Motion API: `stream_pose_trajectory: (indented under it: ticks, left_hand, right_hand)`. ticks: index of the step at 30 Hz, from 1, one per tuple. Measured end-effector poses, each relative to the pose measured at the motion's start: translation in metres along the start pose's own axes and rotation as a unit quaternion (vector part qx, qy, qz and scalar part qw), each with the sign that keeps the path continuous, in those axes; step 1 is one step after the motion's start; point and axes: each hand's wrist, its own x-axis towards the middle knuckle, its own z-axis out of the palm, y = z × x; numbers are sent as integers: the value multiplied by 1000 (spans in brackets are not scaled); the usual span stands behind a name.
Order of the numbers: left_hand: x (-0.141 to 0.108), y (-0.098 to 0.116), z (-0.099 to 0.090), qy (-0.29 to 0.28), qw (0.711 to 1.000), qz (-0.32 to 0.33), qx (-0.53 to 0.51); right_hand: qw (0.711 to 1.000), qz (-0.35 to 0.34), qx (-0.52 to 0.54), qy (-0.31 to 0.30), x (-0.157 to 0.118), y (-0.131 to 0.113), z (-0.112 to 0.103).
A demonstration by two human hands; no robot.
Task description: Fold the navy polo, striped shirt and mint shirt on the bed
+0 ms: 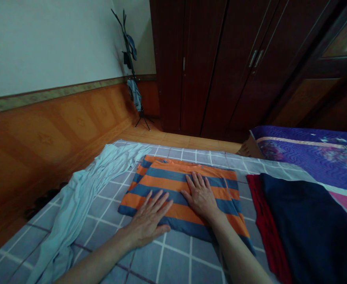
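An orange and blue-grey striped shirt [173, 183] lies folded and spread flat on a grey checked bedsheet [150, 260]. On its lower left part rests my left hand [150, 219], palm down with the fingers stretched out. Higher up and right of centre, my right hand [200, 195] lies flat on the stripes, fingers apart. Neither hand grips the cloth. Part of the shirt's lower right side is hidden under my right forearm.
A crumpled pale blue-green cloth [81, 197] runs along the bed's left side. Dark navy clothing [306, 221] lies over a red garment [268, 232] at right. Beyond are a purple floral bedcover [303, 146], a dark wardrobe [206, 71] and a coat stand [129, 51].
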Motion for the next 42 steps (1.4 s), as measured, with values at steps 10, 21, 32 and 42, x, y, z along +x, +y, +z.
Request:
stream_pose_trajectory:
  ticks: [10,21,32,42]
  left_hand:
    - [-71,-40,-6,142,990,-4,22]
    - [-36,-44,-31,85,986,-118,-83]
    - [-28,-21,-15,73,995,-60,-28]
    - [-67,-79,9,91,992,-60,64]
  right_hand:
    - [997,-45,37,-55,-15,-29,-39]
    - [987,-152,29,-30,-59,-123,-24]
    - [987,-158,7,-33,-31,-136,-21]
    - [985,-73,-125,92,-118,6,10]
